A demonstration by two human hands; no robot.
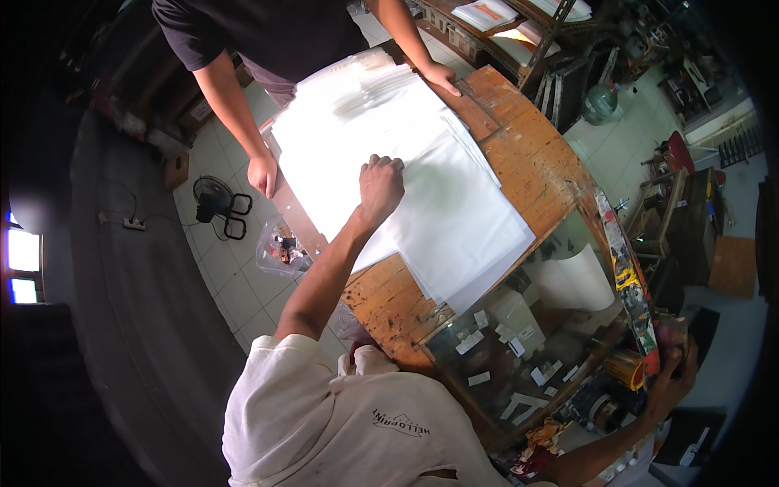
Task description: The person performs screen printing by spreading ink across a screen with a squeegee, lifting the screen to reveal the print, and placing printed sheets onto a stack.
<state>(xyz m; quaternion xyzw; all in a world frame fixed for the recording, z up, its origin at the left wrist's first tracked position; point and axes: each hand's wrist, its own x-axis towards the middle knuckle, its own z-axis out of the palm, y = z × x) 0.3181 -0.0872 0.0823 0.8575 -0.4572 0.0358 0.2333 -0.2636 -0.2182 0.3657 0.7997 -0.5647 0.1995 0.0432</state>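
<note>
Stack of white sheets (466,219) lay spread on the wooden tabletop (540,134), edges uneven, its near corner reaching the border of a glass panel (479,398).

Left hand (381,191): above the middle of the stack, knuckles up, fingers bent inward; whether it pinched a sheet or was empty could not be told. Its forearm crossed the near left edge of the sheets and hid part of them.

Right hand (680,377): well apart from the stack, far to the right, fingers bent against a small brownish object (672,331) beside the end of a paint-streaked strip (621,260); a firm hold could not be made out.

Opposite, a co-worker stood close to the far side. One co-worker's hand (442,79) rested on a brown board (472,114) partly under the sheets; the other (262,174) was at the board's left side.

Surroundings: a curled white sheet (576,280) just beside the stack, small paper labels (469,342) around the glass area. Left of the tabletop, a clear plastic bag (280,253) and, on the tiled floor (235,300), a black fan (213,200). Beyond the right side, a large water bottle (600,105) near a loaded shelf (523,49).
</note>
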